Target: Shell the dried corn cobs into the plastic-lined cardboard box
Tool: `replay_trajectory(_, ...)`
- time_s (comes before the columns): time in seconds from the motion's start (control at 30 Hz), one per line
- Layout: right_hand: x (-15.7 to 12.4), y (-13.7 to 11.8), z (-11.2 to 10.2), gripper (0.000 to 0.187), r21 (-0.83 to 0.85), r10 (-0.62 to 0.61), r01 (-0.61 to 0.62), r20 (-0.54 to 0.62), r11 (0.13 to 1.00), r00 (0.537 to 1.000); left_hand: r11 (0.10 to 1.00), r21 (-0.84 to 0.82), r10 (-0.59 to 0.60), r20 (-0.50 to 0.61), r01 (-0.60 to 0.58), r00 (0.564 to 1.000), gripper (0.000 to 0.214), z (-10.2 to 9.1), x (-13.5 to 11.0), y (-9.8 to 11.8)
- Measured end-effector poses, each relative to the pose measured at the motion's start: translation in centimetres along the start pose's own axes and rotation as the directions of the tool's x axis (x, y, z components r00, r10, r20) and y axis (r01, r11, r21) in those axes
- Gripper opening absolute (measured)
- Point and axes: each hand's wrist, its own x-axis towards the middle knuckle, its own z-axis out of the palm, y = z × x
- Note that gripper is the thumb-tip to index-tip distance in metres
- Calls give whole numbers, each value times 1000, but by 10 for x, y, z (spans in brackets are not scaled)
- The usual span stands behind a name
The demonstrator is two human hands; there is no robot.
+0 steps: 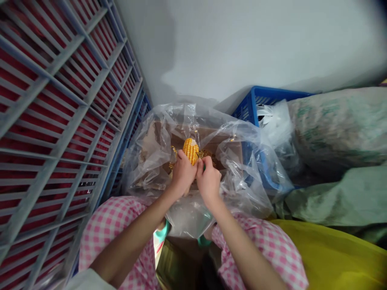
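A yellow corn cob [190, 150] points upward in the middle of the head view, with a pale bare patch near its top. My left hand [182, 171] is closed around its lower part. My right hand [209, 177] touches the cob's right side and grips a small green-handled tool [204, 166] with a thin dark tip against the kernels. Most of the tool is hidden by my fingers, so its exact kind does not show. Beneath the cob, loose kernels [207, 154] lie in a cardboard box [225, 146] lined with a clear plastic bag [242, 183].
Tall slatted crates [86, 100] with red contents rise on the left. A blue basket [252, 104] stands to the right, beside a stuffed sack [338, 125]. Yellow fabric [326, 253] lies at lower right. A white wall [242, 44] is behind the box.
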Motion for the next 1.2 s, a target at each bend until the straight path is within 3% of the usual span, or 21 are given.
replay_trajectory(0.13,10,5,4,21,94,35,-37,18,995,999,996,-90,-13,107,22,994,43,3,5,-6)
replay_trajectory(0.2,23,12,-10,18,146,31,-39,60,989,998,976,-216,20,148,13,989,51,3,6,-8)
replay_trajectory(0.27,38,20,-33,16,221,-60,27,143,975,988,913,-408,80,167,-5,983,57,0,6,-10)
replay_trajectory(0.37,54,35,-69,21,366,-167,34,339,930,926,783,-621,197,199,-32,960,59,-8,-1,-10)
replay_trajectory(0.5,59,49,-92,22,428,-232,13,465,904,854,802,-594,278,264,-71,924,56,-21,-12,-9)
replay_trajectory(0.6,54,48,-86,19,389,-238,36,486,920,841,832,-546,306,304,-98,902,54,-22,-15,-9)
replay_trajectory(0.67,47,42,-75,16,288,-188,65,424,956,886,863,-494,286,303,-107,909,55,-17,-14,-10)
replay_trajectory(0.7,42,38,-67,15,202,-118,49,347,978,931,882,-457,267,285,-114,920,56,-14,-14,-10)
replay_trajectory(0.8,27,26,-41,17,44,9,-20,233,999,973,910,-401,201,194,-109,960,56,-2,-15,-10)
replay_trajectory(1.0,16,8,-14,22,34,67,-71,113,997,991,856,-515,92,60,-48,994,53,10,-17,-7)
replay_trajectory(1.13,20,2,-16,23,27,45,-48,88,998,995,779,-627,77,63,-21,995,58,8,-14,-6)
replay_trajectory(1.2,25,4,-20,22,14,30,-32,106,999,994,739,-671,26,108,53,994,58,4,-15,-4)
